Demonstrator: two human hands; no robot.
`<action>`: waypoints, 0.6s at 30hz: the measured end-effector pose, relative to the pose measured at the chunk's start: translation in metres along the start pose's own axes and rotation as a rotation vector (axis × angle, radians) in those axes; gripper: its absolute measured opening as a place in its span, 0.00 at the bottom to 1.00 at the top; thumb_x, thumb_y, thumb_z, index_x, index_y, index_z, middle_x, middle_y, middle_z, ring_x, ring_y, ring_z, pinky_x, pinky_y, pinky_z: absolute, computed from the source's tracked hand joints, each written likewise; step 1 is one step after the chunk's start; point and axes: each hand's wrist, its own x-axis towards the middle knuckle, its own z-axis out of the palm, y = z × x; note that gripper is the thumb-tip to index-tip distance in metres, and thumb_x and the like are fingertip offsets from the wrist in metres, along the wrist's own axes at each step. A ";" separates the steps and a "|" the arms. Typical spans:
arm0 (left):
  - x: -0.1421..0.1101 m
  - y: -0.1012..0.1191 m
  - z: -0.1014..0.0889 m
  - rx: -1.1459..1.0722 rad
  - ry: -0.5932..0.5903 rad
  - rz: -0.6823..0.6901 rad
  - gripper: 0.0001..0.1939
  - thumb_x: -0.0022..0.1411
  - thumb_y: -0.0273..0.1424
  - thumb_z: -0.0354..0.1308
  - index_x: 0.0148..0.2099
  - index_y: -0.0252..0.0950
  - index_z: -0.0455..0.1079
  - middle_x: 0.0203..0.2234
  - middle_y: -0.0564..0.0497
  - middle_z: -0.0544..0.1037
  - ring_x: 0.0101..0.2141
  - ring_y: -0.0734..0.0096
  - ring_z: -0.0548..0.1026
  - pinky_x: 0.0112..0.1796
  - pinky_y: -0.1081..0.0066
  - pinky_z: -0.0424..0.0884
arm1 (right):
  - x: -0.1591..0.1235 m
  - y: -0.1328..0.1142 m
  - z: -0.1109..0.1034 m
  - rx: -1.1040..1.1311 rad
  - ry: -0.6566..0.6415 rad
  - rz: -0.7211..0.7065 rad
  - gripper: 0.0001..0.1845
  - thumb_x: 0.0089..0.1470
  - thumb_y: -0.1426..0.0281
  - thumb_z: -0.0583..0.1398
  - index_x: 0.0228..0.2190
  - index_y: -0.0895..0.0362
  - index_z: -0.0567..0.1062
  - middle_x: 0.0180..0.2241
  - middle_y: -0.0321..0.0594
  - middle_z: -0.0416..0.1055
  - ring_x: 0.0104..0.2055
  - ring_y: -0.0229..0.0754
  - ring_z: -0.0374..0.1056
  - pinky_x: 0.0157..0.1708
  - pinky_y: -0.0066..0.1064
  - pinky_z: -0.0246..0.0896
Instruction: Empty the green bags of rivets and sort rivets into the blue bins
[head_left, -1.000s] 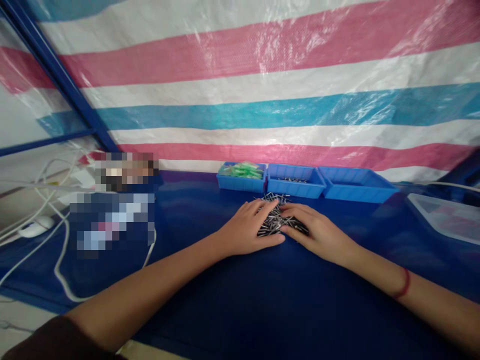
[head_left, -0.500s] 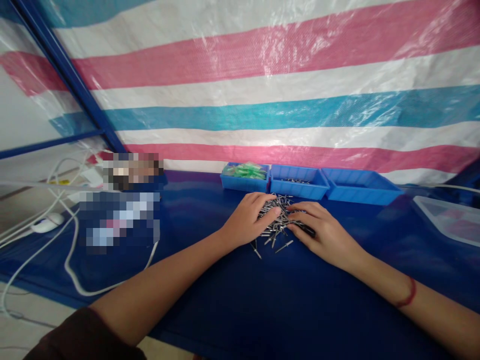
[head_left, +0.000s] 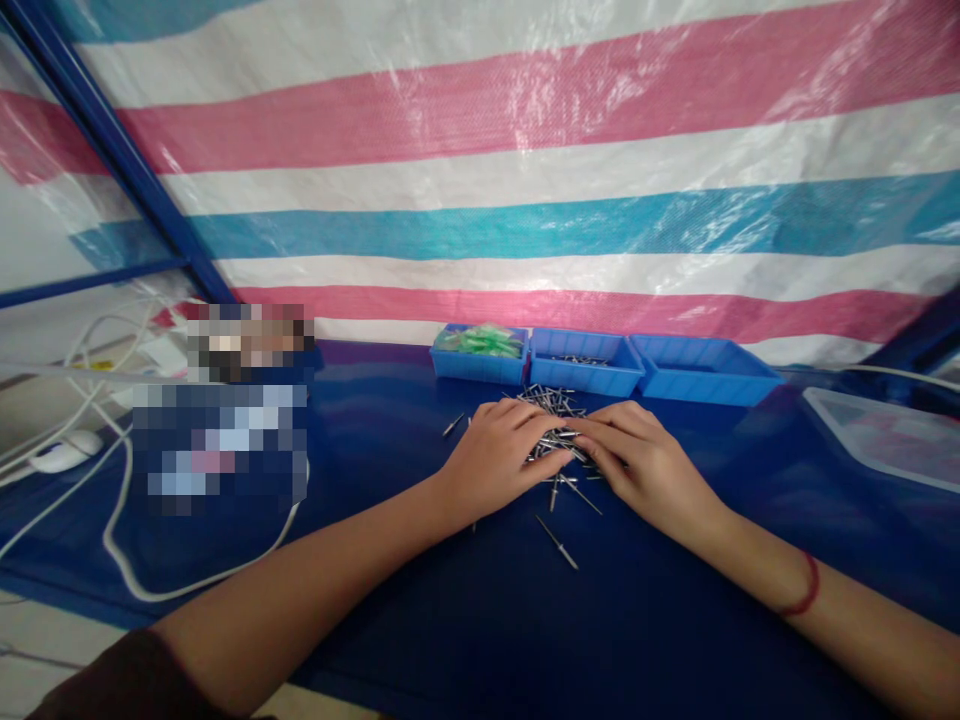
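A heap of silver and dark blind rivets [head_left: 551, 400] lies on the blue tabletop [head_left: 480, 610]. My left hand [head_left: 499, 450] is cupped over the heap's left side, thumb and fingers apart and touching rivets. From the right, my right hand [head_left: 637, 455] reaches in with its fingers stretched over the rivets, its fingertips close to the left ones. I see no rivet clearly gripped in either hand, and the rivets under the palms are hidden. One loose rivet [head_left: 557, 543] lies in front of the heap, and another rivet [head_left: 453, 425] sits left of my left hand.
Behind the heap stand a blue bin with green packets [head_left: 480, 372], a blue bin with some rivets [head_left: 586, 378] and a third blue bin [head_left: 705, 388]. A translucent tray [head_left: 832, 425] is at right. White cables [head_left: 120, 560] and a white mouse [head_left: 66, 452] lie at left.
Both hands have stayed at the heap while their fingers shifted over it. The rivets have spread out, with loose ones now in front and to the left.
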 end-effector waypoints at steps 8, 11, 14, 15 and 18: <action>-0.003 0.008 -0.004 -0.144 0.021 -0.137 0.06 0.62 0.35 0.56 0.37 0.37 0.70 0.33 0.56 0.78 0.37 0.69 0.74 0.42 0.67 0.62 | 0.000 -0.026 -0.016 0.174 0.029 -0.001 0.14 0.58 0.75 0.53 0.40 0.52 0.76 0.37 0.41 0.76 0.39 0.43 0.71 0.38 0.38 0.69; -0.002 0.011 -0.005 -0.243 0.007 -0.134 0.05 0.62 0.33 0.56 0.35 0.38 0.70 0.31 0.57 0.78 0.35 0.71 0.75 0.42 0.68 0.62 | 0.001 -0.031 -0.019 0.264 0.070 0.174 0.08 0.55 0.70 0.57 0.36 0.53 0.76 0.34 0.40 0.77 0.34 0.42 0.74 0.34 0.34 0.71; -0.002 0.014 -0.006 -0.289 0.052 -0.128 0.05 0.62 0.33 0.56 0.35 0.39 0.71 0.31 0.57 0.79 0.34 0.72 0.75 0.43 0.68 0.62 | 0.002 -0.033 -0.019 0.432 0.140 0.344 0.07 0.51 0.65 0.61 0.32 0.55 0.75 0.31 0.39 0.77 0.30 0.40 0.74 0.30 0.30 0.71; -0.002 0.014 -0.006 -0.291 0.069 -0.132 0.05 0.62 0.33 0.55 0.36 0.39 0.71 0.31 0.57 0.79 0.34 0.72 0.75 0.43 0.68 0.63 | 0.002 -0.033 -0.019 0.499 0.150 0.375 0.08 0.50 0.64 0.62 0.31 0.55 0.76 0.30 0.38 0.77 0.30 0.40 0.74 0.29 0.30 0.71; -0.003 0.016 -0.006 -0.303 0.096 -0.146 0.06 0.62 0.33 0.56 0.40 0.40 0.72 0.32 0.55 0.79 0.34 0.71 0.76 0.43 0.68 0.64 | 0.004 -0.035 -0.020 0.647 0.127 0.432 0.08 0.49 0.63 0.62 0.30 0.55 0.77 0.28 0.37 0.77 0.29 0.39 0.73 0.28 0.29 0.71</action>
